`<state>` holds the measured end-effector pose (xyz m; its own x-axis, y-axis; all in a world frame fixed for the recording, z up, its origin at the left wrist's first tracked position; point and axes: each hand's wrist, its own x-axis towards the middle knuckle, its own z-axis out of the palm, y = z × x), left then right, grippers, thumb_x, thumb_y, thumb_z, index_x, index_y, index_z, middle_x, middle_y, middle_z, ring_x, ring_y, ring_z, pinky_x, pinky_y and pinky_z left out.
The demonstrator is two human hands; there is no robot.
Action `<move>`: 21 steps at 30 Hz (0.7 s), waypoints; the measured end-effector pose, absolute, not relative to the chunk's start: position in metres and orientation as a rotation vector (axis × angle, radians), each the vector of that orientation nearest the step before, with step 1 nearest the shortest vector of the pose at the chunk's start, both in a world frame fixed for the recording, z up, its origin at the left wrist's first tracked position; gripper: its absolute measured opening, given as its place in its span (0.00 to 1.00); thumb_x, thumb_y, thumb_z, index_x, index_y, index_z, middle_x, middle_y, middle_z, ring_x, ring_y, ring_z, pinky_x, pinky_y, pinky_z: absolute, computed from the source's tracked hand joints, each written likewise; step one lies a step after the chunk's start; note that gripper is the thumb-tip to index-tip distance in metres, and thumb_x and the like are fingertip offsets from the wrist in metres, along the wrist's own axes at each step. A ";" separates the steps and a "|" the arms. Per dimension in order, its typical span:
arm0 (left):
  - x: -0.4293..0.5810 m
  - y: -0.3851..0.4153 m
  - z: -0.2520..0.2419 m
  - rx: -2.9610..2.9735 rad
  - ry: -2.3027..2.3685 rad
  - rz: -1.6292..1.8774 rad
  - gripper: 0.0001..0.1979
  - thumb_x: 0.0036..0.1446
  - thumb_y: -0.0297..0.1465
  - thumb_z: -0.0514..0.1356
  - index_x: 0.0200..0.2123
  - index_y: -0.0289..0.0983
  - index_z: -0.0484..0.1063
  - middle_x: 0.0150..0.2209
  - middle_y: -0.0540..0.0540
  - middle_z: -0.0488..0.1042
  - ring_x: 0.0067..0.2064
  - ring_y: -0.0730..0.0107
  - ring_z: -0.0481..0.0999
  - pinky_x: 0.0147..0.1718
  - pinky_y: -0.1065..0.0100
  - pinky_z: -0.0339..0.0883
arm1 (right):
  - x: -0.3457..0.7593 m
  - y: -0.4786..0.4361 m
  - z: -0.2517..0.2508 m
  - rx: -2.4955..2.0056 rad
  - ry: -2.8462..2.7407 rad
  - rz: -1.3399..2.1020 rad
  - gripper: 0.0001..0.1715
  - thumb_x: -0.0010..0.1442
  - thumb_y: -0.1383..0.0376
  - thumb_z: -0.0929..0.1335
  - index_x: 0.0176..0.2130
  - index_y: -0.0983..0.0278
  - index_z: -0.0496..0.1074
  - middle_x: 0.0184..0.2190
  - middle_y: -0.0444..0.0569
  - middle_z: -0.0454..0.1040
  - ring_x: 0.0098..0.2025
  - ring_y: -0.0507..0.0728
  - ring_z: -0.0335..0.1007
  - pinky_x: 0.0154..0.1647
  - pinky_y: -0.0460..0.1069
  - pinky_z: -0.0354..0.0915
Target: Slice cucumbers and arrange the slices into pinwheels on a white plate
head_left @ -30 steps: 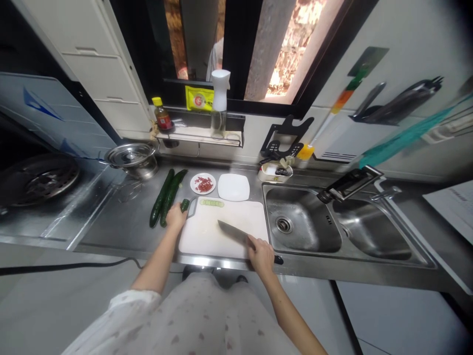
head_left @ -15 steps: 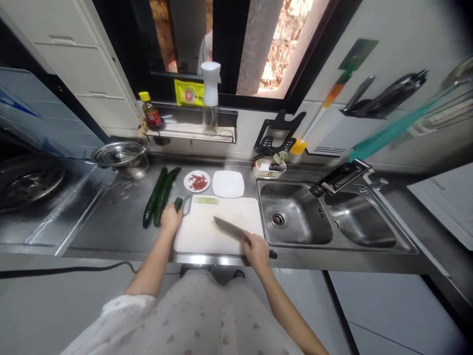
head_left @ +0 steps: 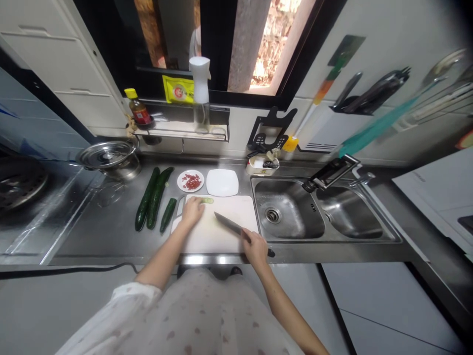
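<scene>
My left hand [head_left: 192, 211] is at the upper left of the white cutting board [head_left: 221, 241], its fingers closed over a short row of cucumber slices [head_left: 208, 200]. The hand hides the left part of that row. In my right hand [head_left: 255, 248] is a kitchen knife [head_left: 229, 224], its blade low over the board and angled toward the upper left. A cut piece of cucumber [head_left: 168, 215] lies on the counter just left of the board. Two whole cucumbers [head_left: 148, 199] lie side by side farther left.
Behind the board stand a small plate with chopped red bits [head_left: 191, 189] and a white square plate [head_left: 222, 183]. A double sink [head_left: 291, 209] with a black faucet [head_left: 332, 172] is at right. A lidded steel pot [head_left: 111, 157] stands at back left.
My left hand has let go of the cut cucumber piece, leaving it on the counter, and has moved right onto the slices. The knife stays in my right hand. The view has shifted slightly.
</scene>
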<state>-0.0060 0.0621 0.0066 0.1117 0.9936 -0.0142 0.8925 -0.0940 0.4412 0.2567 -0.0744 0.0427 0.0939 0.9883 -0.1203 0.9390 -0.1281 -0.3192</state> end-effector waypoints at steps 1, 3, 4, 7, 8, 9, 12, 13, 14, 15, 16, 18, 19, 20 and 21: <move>0.003 0.067 0.006 2.057 1.838 0.396 0.17 0.60 0.32 0.53 0.51 0.40 0.72 0.47 0.41 0.71 0.51 0.58 0.68 0.51 0.62 0.61 | 0.257 -0.075 0.043 -2.206 -1.957 0.458 0.22 0.61 0.67 0.62 0.53 0.59 0.73 0.43 0.48 0.77 0.46 0.56 0.69 0.46 0.47 0.57; 0.016 0.077 0.003 2.081 1.834 0.332 0.17 0.61 0.32 0.52 0.51 0.40 0.72 0.47 0.41 0.71 0.50 0.58 0.69 0.50 0.61 0.61 | 0.258 -0.076 0.045 -2.222 -1.949 0.449 0.21 0.62 0.66 0.62 0.53 0.58 0.73 0.42 0.48 0.78 0.45 0.56 0.70 0.45 0.47 0.57; 0.020 0.081 0.001 2.098 1.837 0.293 0.17 0.61 0.32 0.52 0.50 0.40 0.72 0.46 0.40 0.71 0.50 0.57 0.69 0.50 0.61 0.61 | 0.259 -0.076 0.046 -2.227 -1.941 0.441 0.21 0.62 0.65 0.62 0.52 0.58 0.73 0.42 0.48 0.78 0.45 0.56 0.70 0.45 0.47 0.57; 0.026 0.089 -0.003 2.157 1.834 0.192 0.16 0.62 0.32 0.51 0.49 0.38 0.73 0.45 0.39 0.70 0.49 0.56 0.69 0.49 0.60 0.61 | 0.260 -0.079 0.048 -2.216 -1.919 0.423 0.21 0.63 0.65 0.61 0.52 0.58 0.74 0.41 0.48 0.78 0.45 0.56 0.70 0.45 0.46 0.57; 0.027 0.091 -0.004 2.172 1.833 0.172 0.16 0.62 0.31 0.50 0.48 0.38 0.73 0.45 0.38 0.70 0.49 0.56 0.69 0.48 0.60 0.61 | 0.261 -0.080 0.048 -2.207 -1.916 0.421 0.21 0.63 0.65 0.62 0.52 0.58 0.74 0.41 0.48 0.78 0.44 0.56 0.70 0.45 0.46 0.57; 0.027 0.092 -0.005 2.183 1.832 0.157 0.16 0.62 0.31 0.50 0.48 0.38 0.73 0.45 0.38 0.70 0.49 0.56 0.69 0.48 0.60 0.61 | 0.262 -0.081 0.048 -2.201 -1.911 0.416 0.21 0.62 0.65 0.62 0.52 0.58 0.74 0.41 0.48 0.78 0.44 0.56 0.70 0.45 0.46 0.57; 0.027 0.095 -0.006 2.197 1.817 0.136 0.15 0.61 0.30 0.51 0.48 0.37 0.73 0.46 0.38 0.70 0.49 0.56 0.69 0.47 0.61 0.61 | 0.265 -0.084 0.045 -2.189 -1.893 0.402 0.20 0.62 0.66 0.62 0.51 0.58 0.75 0.40 0.48 0.78 0.43 0.56 0.70 0.44 0.47 0.57; 0.027 0.096 -0.006 2.196 1.811 0.135 0.15 0.61 0.30 0.51 0.47 0.37 0.73 0.46 0.38 0.70 0.49 0.56 0.69 0.47 0.61 0.61 | 0.266 -0.085 0.043 -2.184 -1.885 0.399 0.20 0.61 0.66 0.63 0.51 0.57 0.75 0.40 0.47 0.78 0.43 0.56 0.70 0.44 0.47 0.57; 0.028 0.097 -0.005 2.193 1.804 0.141 0.14 0.61 0.29 0.51 0.46 0.37 0.73 0.46 0.39 0.70 0.49 0.56 0.69 0.47 0.61 0.61 | 0.267 -0.085 0.042 -2.175 -1.879 0.399 0.21 0.61 0.67 0.63 0.51 0.57 0.75 0.40 0.47 0.78 0.43 0.56 0.70 0.44 0.47 0.57; 0.028 0.097 -0.004 2.189 1.799 0.153 0.14 0.60 0.29 0.51 0.45 0.37 0.74 0.46 0.39 0.70 0.49 0.57 0.69 0.47 0.62 0.61 | 0.268 -0.086 0.040 -2.166 -1.874 0.400 0.21 0.60 0.67 0.63 0.51 0.57 0.74 0.40 0.47 0.78 0.43 0.55 0.71 0.44 0.47 0.58; 0.028 0.097 -0.003 2.182 1.797 0.173 0.13 0.60 0.28 0.52 0.44 0.38 0.74 0.46 0.39 0.71 0.48 0.57 0.69 0.47 0.62 0.61 | 0.269 -0.086 0.039 -2.160 -1.872 0.402 0.22 0.59 0.68 0.63 0.51 0.57 0.74 0.40 0.47 0.78 0.43 0.55 0.71 0.44 0.46 0.58; 0.030 0.098 0.000 2.162 1.792 0.226 0.12 0.59 0.28 0.52 0.42 0.38 0.74 0.45 0.40 0.72 0.47 0.60 0.70 0.46 0.64 0.61 | 0.270 -0.087 0.037 -2.159 -1.869 0.405 0.23 0.58 0.69 0.63 0.51 0.58 0.74 0.40 0.47 0.78 0.44 0.55 0.71 0.44 0.46 0.58; 0.030 0.098 0.001 2.139 1.795 0.252 0.11 0.59 0.28 0.53 0.41 0.38 0.74 0.44 0.41 0.73 0.46 0.61 0.71 0.45 0.65 0.61 | 0.270 -0.087 0.036 -2.162 -1.868 0.407 0.23 0.58 0.69 0.63 0.51 0.58 0.74 0.40 0.47 0.78 0.44 0.55 0.71 0.44 0.47 0.58; 0.031 0.098 0.003 2.101 1.802 0.273 0.10 0.59 0.28 0.53 0.40 0.38 0.73 0.42 0.42 0.74 0.45 0.62 0.71 0.43 0.66 0.62 | 0.270 -0.087 0.036 -2.161 -1.870 0.409 0.23 0.57 0.69 0.63 0.51 0.58 0.74 0.40 0.47 0.78 0.43 0.55 0.71 0.44 0.47 0.58; 0.031 0.097 0.005 2.045 1.817 0.294 0.09 0.59 0.29 0.54 0.38 0.38 0.73 0.41 0.43 0.75 0.44 0.63 0.72 0.42 0.67 0.62 | 0.270 -0.086 0.036 -2.158 -1.871 0.410 0.23 0.57 0.69 0.63 0.51 0.58 0.75 0.40 0.47 0.78 0.43 0.56 0.71 0.44 0.47 0.58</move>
<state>0.0315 0.0971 0.0047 0.1382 0.9855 -0.0985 0.9042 -0.0849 0.4185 0.2704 -0.0864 0.0363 0.1331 0.9901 -0.0451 0.9181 -0.1403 -0.3708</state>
